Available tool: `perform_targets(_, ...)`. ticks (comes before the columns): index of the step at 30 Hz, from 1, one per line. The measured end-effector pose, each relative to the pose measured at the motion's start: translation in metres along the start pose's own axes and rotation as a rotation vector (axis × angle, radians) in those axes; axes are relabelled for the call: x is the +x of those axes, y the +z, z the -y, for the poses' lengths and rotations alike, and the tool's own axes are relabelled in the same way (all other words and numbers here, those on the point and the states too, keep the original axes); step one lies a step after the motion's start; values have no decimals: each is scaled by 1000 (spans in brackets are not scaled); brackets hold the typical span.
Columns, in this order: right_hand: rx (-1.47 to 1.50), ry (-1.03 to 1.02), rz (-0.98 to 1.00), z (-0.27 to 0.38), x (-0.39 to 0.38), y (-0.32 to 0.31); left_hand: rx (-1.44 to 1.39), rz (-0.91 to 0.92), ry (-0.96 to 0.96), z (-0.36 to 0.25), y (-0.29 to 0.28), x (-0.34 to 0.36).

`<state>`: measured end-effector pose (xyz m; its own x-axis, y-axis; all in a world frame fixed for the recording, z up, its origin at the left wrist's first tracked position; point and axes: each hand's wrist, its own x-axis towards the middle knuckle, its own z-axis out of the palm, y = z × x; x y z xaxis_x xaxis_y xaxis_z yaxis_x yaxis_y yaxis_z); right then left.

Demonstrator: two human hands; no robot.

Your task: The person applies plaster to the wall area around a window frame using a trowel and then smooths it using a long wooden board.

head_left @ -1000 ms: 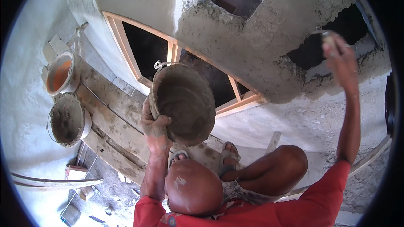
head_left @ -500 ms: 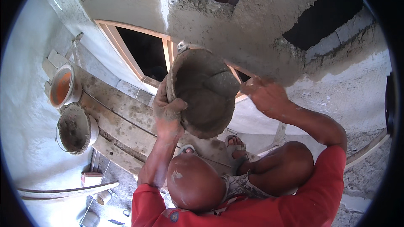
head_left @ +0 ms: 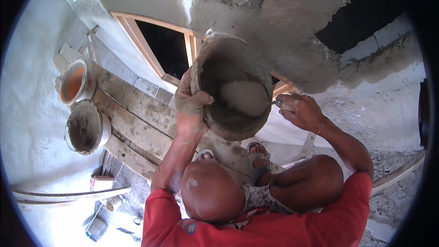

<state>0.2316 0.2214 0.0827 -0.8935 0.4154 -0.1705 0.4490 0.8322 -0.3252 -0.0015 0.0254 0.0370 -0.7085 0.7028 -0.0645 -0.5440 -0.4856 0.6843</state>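
My left hand [head_left: 192, 105] grips the rim of a mortar-caked bucket [head_left: 238, 130], its thumb over the inner edge. The bucket is tilted so its mouth faces me, and its inside is coated with grey mortar. My right hand [head_left: 302, 112] is closed around the handle of a trowel [head_left: 245, 97] at the bucket's right rim. The trowel's rounded blade lies inside the bucket, covered with smooth wet mortar. Fresh grey plaster [head_left: 283, 41] covers the wall just beyond the bucket.
I squat on wooden planks [head_left: 132, 110]. At their left end stand a bucket with an orange inside [head_left: 75, 82] and a mortar-smeared white bucket [head_left: 87, 128]. Ahead are a wooden window frame [head_left: 130, 41] and a rough-edged wall opening [head_left: 366, 18]. Below lies a grey pail [head_left: 97, 229].
The trowel blade has come into plain view inside the bucket, bearing mortar. My right hand has moved slightly down and right, and the bucket has shifted a little up and right in view.
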Motion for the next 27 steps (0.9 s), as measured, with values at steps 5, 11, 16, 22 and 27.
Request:
perform_targets(5, 10, 12, -29, 8, -9, -40, -57, 11, 33, -4, 6, -3)
perform_targets(11, 103, 128, 155, 36, -30, -129, -67, 11, 0, -6, 18, -4)
perform_targets(16, 169, -104, 111, 2, -31, -159, -31, 29, 27, -5, 20, -9)
perform_targets(22, -61, 244, -602, -19, -32, -228, -29, 10, -55, 7, 18, -11)
perform_targets(27, -135, 130, -365, 0, -42, -218, -3, -2, -41, 1, 27, -13)
